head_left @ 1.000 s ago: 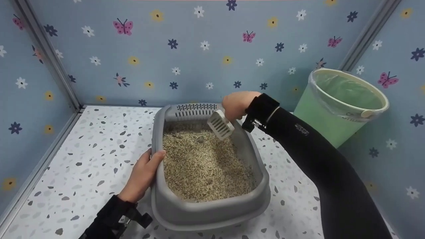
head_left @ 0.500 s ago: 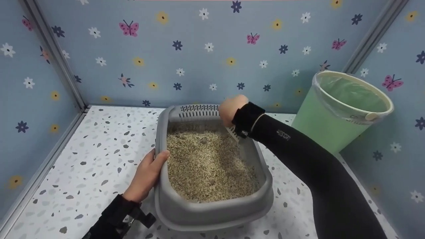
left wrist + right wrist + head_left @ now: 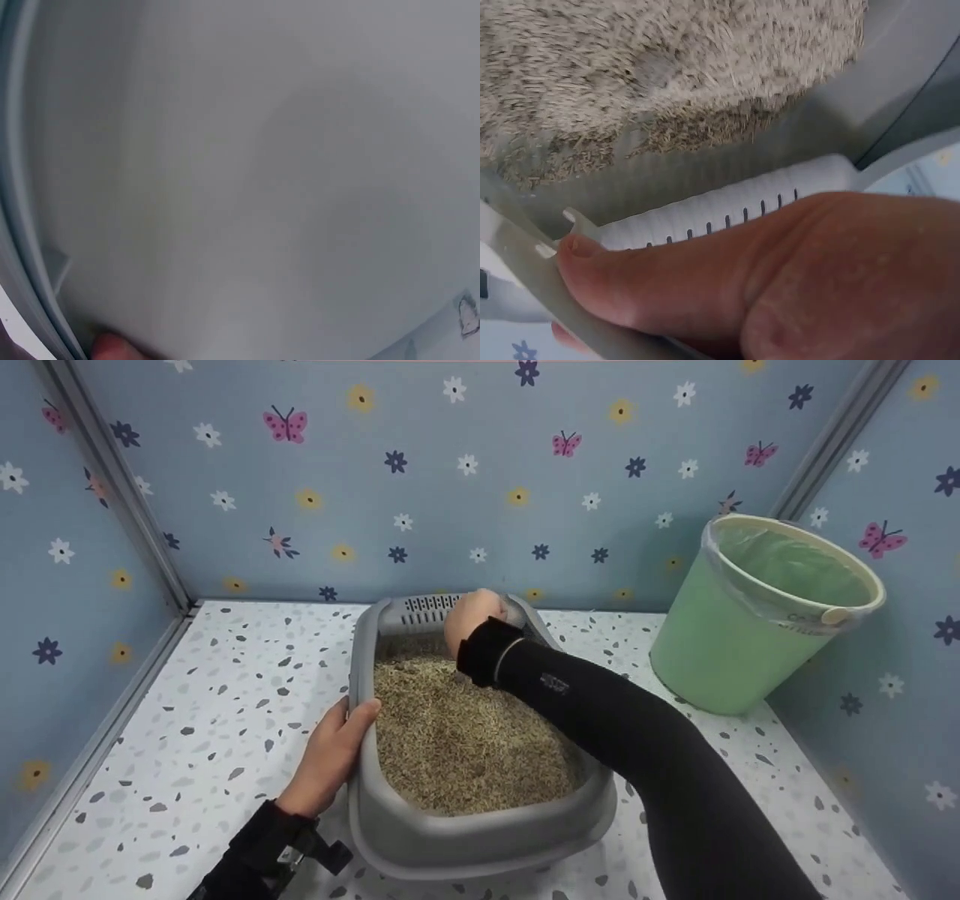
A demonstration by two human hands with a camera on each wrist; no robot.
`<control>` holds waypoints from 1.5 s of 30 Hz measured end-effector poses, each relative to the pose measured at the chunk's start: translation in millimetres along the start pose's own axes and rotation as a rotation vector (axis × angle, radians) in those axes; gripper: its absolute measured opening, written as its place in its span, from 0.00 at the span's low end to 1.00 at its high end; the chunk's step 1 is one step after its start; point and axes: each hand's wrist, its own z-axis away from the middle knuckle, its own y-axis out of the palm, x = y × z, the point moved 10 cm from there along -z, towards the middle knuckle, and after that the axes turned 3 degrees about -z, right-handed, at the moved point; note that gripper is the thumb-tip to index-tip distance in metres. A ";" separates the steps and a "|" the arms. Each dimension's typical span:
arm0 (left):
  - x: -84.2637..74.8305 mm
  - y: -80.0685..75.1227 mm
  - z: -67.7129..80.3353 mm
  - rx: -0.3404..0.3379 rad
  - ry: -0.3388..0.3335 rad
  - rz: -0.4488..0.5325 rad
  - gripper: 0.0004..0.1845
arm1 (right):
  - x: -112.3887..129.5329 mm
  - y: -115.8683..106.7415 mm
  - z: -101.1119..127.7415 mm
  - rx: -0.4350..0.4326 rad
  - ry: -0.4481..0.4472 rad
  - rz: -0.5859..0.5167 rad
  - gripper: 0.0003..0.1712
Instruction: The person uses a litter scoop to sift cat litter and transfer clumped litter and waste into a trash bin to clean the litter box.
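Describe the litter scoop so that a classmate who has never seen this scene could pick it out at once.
Start at the grey litter tray in the middle of the speckled floor. At its far end, the right hand grips a white scoop down by the litter. It is the only white slotted plastic piece there; the tray beside it is grey.

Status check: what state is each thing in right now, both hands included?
Litter box: upright on the floor, filled with litter.
Scoop: down in the box at the far end.
Bin: tilted, lined with a bag, open.
Left hand: grips the box's left rim.
Right hand: holds the scoop.
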 end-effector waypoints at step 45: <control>2.5 0.0 0.7 0.008 -0.001 -0.020 0.28 | -61.4 3.6 -40.0 0.049 -0.369 -0.505 0.25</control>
